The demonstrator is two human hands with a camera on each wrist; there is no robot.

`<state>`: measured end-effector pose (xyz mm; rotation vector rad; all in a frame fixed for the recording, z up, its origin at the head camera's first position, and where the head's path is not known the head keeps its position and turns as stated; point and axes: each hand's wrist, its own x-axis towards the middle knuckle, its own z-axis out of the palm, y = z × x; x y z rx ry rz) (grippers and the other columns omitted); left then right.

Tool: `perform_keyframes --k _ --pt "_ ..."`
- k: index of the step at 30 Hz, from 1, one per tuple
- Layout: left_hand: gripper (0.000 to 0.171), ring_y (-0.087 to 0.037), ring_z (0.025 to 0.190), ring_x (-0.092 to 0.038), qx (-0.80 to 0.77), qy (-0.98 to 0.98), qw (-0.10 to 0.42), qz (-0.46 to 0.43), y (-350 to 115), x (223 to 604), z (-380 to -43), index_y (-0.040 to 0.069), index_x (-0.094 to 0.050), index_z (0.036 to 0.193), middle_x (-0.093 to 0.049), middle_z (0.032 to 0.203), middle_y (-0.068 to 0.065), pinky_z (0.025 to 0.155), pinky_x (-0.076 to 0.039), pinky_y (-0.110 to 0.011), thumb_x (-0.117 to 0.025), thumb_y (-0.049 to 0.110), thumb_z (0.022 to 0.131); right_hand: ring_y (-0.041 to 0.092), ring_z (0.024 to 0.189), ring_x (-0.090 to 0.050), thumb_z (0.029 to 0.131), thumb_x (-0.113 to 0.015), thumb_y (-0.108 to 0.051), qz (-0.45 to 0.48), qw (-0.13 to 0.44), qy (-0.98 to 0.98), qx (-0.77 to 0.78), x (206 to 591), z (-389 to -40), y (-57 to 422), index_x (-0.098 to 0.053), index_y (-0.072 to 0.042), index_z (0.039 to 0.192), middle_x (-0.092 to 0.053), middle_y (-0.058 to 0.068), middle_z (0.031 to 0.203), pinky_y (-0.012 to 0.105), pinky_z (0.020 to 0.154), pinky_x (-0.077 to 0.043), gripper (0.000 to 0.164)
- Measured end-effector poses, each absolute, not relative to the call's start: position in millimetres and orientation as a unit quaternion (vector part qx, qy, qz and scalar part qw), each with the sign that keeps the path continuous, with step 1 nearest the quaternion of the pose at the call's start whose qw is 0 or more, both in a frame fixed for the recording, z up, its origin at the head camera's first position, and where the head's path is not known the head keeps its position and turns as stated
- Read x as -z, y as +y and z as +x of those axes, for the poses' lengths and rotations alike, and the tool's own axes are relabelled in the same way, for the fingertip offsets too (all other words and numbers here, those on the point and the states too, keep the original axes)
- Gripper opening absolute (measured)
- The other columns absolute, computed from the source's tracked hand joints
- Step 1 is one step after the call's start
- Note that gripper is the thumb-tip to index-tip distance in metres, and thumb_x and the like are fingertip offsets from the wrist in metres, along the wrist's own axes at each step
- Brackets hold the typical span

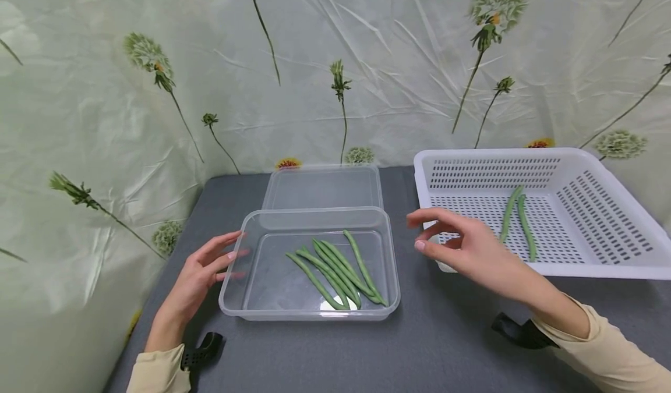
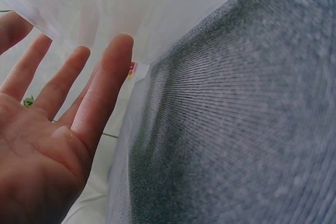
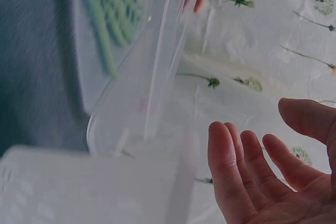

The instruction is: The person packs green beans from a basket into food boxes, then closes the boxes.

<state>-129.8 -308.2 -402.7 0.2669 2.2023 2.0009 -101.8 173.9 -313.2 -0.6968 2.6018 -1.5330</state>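
Several green beans point(image 1: 335, 269) lie together in the clear plastic container point(image 1: 246, 308), toward its right side. My left hand point(image 1: 196, 276) is at the container's left wall, its fingers extended along the outside, as the left wrist view point(image 2: 58, 124) also shows. Between the container and the white basket point(image 1: 618, 206), my right hand point(image 1: 472, 253) hovers in the air with loosely bent fingers and nothing between thumb and fingertips. Two green beans point(image 1: 526, 228) rest on the basket's slotted floor, one partly behind the right hand.
Behind the container lies a flat clear lid point(image 1: 325, 188). Dark grey cloth point(image 1: 293, 358) covers the table. A flower-printed sheet point(image 1: 314, 90) hangs along the back and left side. A black wrist strap point(image 1: 201, 352) sits at each sleeve.
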Motion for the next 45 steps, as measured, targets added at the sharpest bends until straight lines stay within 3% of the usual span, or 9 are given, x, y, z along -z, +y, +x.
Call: perform_keyframes --k 11,26,35,42,45 --pt "0.045 -0.018 0.118 -0.060 -0.667 0.736 0.078 0.087 -308.4 403.2 -131.3 0.005 -0.044 0.146 -0.049 0.144 -0.007 0.081 -0.058 -0.046 -0.054 0.012 0.103 0.008 0.094 -0.065 0.093 -0.070 -0.012 -0.243 -0.032 0.889 0.388 286.1 -111.1 217.4 -0.063 -0.021 0.127 -0.066 -0.003 0.116 0.023 0.070 -0.055 0.035" --pt "0.045 -0.017 0.119 -0.060 -0.664 0.739 0.084 0.081 -308.8 405.4 -129.2 0.005 -0.044 0.146 -0.048 0.144 -0.005 0.082 -0.058 -0.046 -0.054 0.014 0.103 0.002 0.097 -0.061 0.093 -0.072 -0.022 -0.207 0.042 0.935 0.286 267.0 -150.9 271.4 -0.062 -0.013 0.128 -0.063 0.005 0.123 0.026 0.069 -0.055 0.037" --pt "0.046 -0.018 0.119 -0.059 -0.662 0.741 0.087 0.076 -308.8 404.4 -129.6 0.008 -0.044 0.146 -0.047 0.145 -0.007 0.083 -0.057 -0.046 -0.056 0.017 0.103 -0.002 0.084 -0.063 0.094 -0.069 -0.017 -0.144 0.011 0.945 0.293 270.8 -174.3 301.0 -0.062 -0.006 0.128 -0.065 0.011 0.118 0.026 0.061 -0.056 0.036" --pt "0.045 -0.017 0.119 -0.059 -0.661 0.741 0.086 0.079 -309.8 404.7 -129.4 0.007 -0.044 0.146 -0.047 0.145 -0.006 0.083 -0.058 -0.046 -0.054 0.015 0.103 0.004 0.083 -0.066 0.097 -0.064 -0.007 -0.156 0.013 0.929 0.335 278.5 -194.4 322.2 -0.057 -0.001 0.131 -0.069 -0.005 0.104 0.029 0.062 -0.058 0.036" --pt "0.045 -0.017 0.119 -0.059 -0.661 0.741 0.085 0.078 -309.5 404.6 -130.0 0.007 -0.044 0.146 -0.048 0.145 -0.006 0.083 -0.058 -0.046 -0.054 0.015 0.103 0.006 0.082 -0.067 0.097 -0.062 -0.004 -0.154 0.030 0.924 0.348 281.7 -200.7 330.6 -0.055 0.003 0.131 -0.069 -0.001 0.102 0.031 0.063 -0.059 0.035"
